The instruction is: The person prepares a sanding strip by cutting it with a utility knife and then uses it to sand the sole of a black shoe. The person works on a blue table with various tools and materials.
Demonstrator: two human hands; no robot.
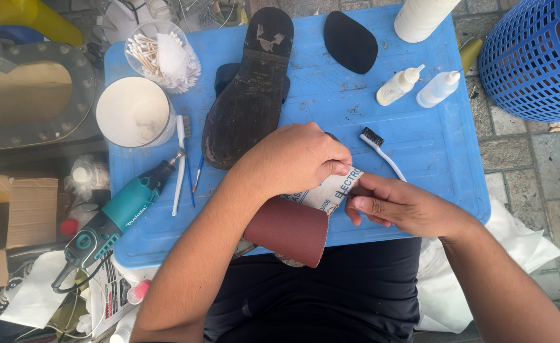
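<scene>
We hold a sheet of sandpaper (pixel 305 216) just over the near edge of the blue worktop (pixel 420 140), above our lap — its reddish abrasive face curls down toward us and its pale printed backing faces up. Our left hand (pixel 296 159) is clenched on the upper part of the sheet, thumb and fingertips pinching the backing; our right hand (pixel 394 204) pinches the edge just beside it, so both grips are closed on the same sheet, nearly touching.

To work the sheet well, we judge that the two pinches should stay close together on either side of one line, with the paper kept taut between them, so that any fold or tear runs straight instead of wandering.

Just behind the hands lies a worn shoe sole (pixel 245 95), tread side up, and a small black-bristled brush (pixel 381 152) lies touching nothing beside our right hand. A loose black heel piece (pixel 350 41) sits farther back.

As for containers — a clear cup (pixel 159 54) holds cotton swabs, and next to it a white tub (pixel 134 113) shows a pale, flat surface; we cannot tell what is in it. Two small squeeze bottles (pixel 420 86) lie on their sides, contents whitish. A blue basket (pixel 534 60) stands off the worktop to the right, and a teal rotary tool (pixel 118 213) lies at the left edge.
</scene>
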